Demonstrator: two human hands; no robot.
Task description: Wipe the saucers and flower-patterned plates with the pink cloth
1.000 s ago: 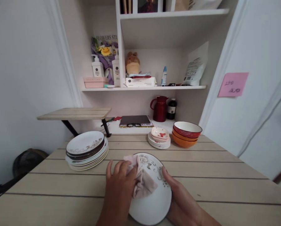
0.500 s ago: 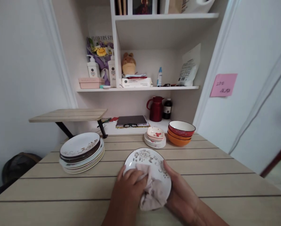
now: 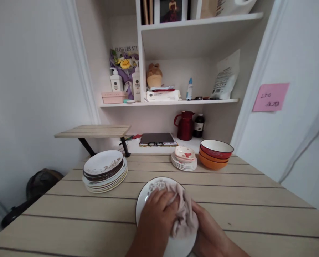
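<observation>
A white plate [image 3: 142,203] with a dark rim and a grey-brown flower pattern is tilted toward me, low in the middle of the head view. Bunched over its face is a pinkish cloth [image 3: 186,217]. My left hand [image 3: 160,214] lies on top of the cloth, its fingers curled and pressing it against the plate. At the plate's right edge, my right hand [image 3: 206,228] grips the rim; most of its fingers are hidden behind the plate and cloth.
Left on the table [image 3: 100,228] stands a stack of plates [image 3: 104,167] beside a small raised shelf [image 3: 92,131]. Farther back are small dishes [image 3: 184,159] and stacked bowls [image 3: 215,157]. Behind them are a red jug [image 3: 185,125], a dark bottle [image 3: 199,125] and a laptop [image 3: 156,138].
My left hand and the cloth have moved right and up across the plate. The plate sits slightly lower, and the view has turned a little to the left.
</observation>
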